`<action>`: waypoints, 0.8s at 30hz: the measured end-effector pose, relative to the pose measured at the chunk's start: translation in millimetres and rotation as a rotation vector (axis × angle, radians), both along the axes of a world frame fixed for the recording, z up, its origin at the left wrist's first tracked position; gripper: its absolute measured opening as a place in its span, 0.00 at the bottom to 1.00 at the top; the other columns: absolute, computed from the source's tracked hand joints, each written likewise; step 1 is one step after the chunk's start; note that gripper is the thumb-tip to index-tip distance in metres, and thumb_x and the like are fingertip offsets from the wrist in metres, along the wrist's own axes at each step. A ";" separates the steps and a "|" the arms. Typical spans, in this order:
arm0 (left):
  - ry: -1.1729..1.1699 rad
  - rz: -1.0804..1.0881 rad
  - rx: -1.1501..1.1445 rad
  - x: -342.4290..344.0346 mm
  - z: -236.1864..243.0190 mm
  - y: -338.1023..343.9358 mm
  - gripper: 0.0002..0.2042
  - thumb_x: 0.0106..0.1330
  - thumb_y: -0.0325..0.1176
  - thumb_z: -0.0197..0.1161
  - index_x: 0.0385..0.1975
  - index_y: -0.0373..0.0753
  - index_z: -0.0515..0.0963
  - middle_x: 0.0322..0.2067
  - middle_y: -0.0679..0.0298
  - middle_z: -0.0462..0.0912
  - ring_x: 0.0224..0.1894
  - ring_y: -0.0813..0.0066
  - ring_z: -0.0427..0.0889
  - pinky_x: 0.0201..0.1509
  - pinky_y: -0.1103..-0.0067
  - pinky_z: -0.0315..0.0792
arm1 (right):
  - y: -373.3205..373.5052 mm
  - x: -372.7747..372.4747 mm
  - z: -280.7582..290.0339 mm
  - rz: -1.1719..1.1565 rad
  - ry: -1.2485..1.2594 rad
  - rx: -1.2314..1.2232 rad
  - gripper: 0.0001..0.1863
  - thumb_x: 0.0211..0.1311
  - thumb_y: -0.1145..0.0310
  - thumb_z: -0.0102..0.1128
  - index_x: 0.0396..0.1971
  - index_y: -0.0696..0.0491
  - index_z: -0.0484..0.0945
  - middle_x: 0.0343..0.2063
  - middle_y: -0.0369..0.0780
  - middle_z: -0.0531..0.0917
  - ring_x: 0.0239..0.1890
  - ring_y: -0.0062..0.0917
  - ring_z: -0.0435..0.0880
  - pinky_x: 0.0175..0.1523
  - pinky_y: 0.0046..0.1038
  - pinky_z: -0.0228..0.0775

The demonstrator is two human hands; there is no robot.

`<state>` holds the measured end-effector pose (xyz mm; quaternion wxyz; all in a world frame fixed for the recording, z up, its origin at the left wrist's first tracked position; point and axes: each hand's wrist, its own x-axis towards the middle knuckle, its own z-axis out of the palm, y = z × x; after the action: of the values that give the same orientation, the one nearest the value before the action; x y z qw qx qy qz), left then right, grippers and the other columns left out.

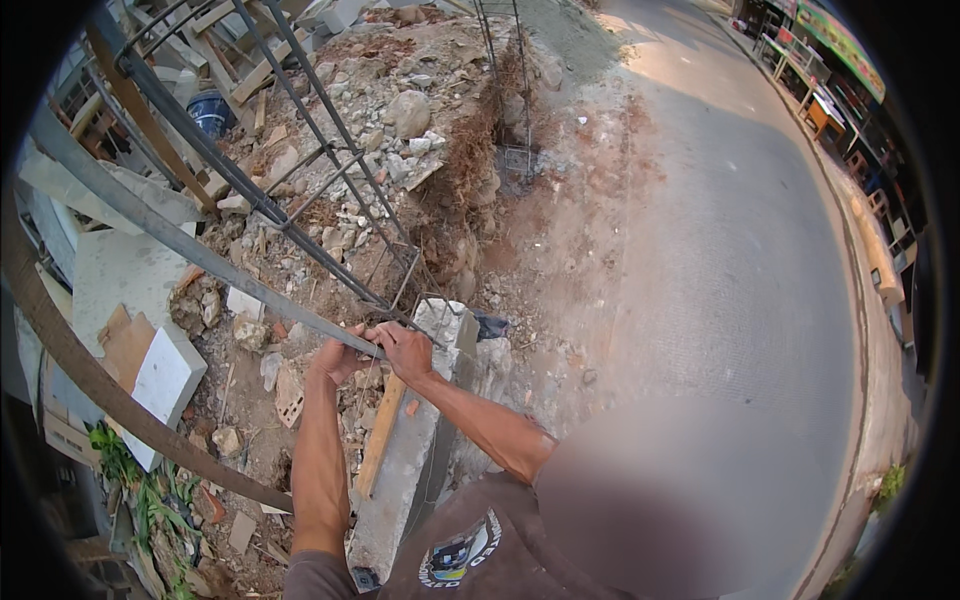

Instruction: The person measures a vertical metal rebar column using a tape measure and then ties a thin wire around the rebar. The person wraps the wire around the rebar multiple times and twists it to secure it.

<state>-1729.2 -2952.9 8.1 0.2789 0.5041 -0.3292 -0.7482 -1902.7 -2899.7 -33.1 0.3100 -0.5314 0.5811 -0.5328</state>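
Rubble (330, 170) and broken concrete at upper left, paved road (720, 250) at right. Left hand (338, 357) and right hand (402, 347) side by side at centre, fingers of both clenched around grey steel bar (200, 252). Long axis diagonal, running from centre up toward left edge, beneath rebar cage (300, 150).

I see bare forearms coming up from the lower edge, the left hand (338, 358) and right hand (405, 350) ungloved. I see a dark brown short-sleeved shirt (470, 550) with a round printed emblem (460, 552).
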 end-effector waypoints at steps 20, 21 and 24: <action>0.354 0.845 -0.002 23.0 6.0 32.7 0.13 0.69 0.24 0.65 0.52 0.36 0.77 0.40 0.60 0.82 0.45 0.66 0.83 0.68 0.42 0.71 | 5.5 -2.4 -8.5 0.073 -0.233 0.144 0.09 0.69 0.64 0.65 0.38 0.54 0.87 0.20 0.32 0.84 0.23 0.13 0.80 0.30 0.22 0.70; 0.390 0.878 -0.061 28.7 8.0 36.8 0.13 0.69 0.22 0.65 0.52 0.35 0.77 0.40 0.59 0.82 0.43 0.66 0.83 0.68 0.43 0.71 | 9.6 -5.1 -9.7 0.095 -0.270 0.164 0.10 0.70 0.64 0.65 0.37 0.55 0.87 0.20 0.32 0.83 0.23 0.12 0.79 0.29 0.22 0.69; 0.515 0.911 -0.137 46.3 17.1 53.4 0.21 0.70 0.19 0.61 0.62 0.33 0.69 0.37 0.59 0.80 0.41 0.67 0.84 0.71 0.52 0.72 | 28.0 -18.0 -12.9 0.176 -0.394 0.216 0.10 0.70 0.65 0.66 0.37 0.58 0.86 0.18 0.31 0.81 0.21 0.12 0.75 0.28 0.23 0.66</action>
<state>-1682.8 -2899.5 25.2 0.6799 0.3765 -0.0458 -0.6276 -1920.7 -2871.7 -46.0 0.5176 -0.4294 0.5144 -0.5321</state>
